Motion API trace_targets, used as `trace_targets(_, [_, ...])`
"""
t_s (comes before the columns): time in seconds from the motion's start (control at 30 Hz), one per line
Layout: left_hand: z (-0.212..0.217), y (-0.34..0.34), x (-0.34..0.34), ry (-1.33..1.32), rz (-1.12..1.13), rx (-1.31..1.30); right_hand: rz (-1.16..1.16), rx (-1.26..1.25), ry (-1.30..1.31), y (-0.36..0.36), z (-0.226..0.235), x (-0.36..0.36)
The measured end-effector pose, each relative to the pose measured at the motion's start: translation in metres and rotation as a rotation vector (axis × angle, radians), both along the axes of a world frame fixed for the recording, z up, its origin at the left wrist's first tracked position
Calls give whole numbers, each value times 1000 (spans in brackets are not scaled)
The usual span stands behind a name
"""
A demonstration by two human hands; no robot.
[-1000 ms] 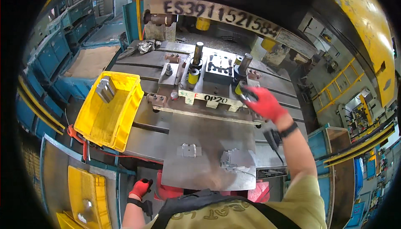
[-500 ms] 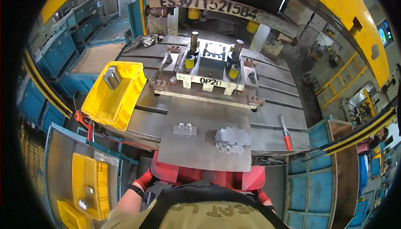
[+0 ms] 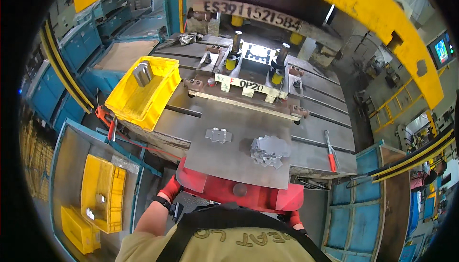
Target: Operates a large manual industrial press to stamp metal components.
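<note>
My left hand (image 3: 170,188), in a red glove, rests against the left end of a red console (image 3: 217,191) at the front of the press table. Only a bit of my right hand (image 3: 294,219), also red-gloved, shows under the console's right end; its fingers are hidden. On the grey plate (image 3: 210,159) above the console lie one flat metal blank (image 3: 218,135) and, to its right, a loose stack of blanks (image 3: 270,150). Further back, a die (image 3: 252,70) with yellow-collared posts sits under the press ram. Neither hand touches the blanks.
A yellow bin (image 3: 154,102) holding a metal part (image 3: 142,73) sits on the table's left. A red-handled tool (image 3: 330,153) lies on the right. Yellow bins (image 3: 103,192) rest on a blue cart at lower left. Blue cabinets (image 3: 363,204) stand to the right.
My right hand has pulled back from the die to the right end of the red console. The left hand has stayed low at the console's left end.
</note>
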State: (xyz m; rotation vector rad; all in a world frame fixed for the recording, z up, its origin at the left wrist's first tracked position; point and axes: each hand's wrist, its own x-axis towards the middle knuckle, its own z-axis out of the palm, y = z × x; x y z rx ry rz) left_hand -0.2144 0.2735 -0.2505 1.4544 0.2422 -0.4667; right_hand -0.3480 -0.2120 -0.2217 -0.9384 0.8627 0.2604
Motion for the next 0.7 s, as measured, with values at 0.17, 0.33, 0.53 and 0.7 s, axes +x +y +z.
trace_targets(0.17, [1,-6,6,-84,-69,28,44,-42,-81,-4,5,-5])
trace_targets(0.33, [-19,-5,11,-248,-143,21,368,-697,-397,-6,0,-9])
trace_targets(0.53, [33,-14,6,-282,-186,-38,32,-73,-25,5,22,6])
trace_targets(0.7, [90,-7,1,67,-236,135,446,-900,-342,-53,-37,-20])
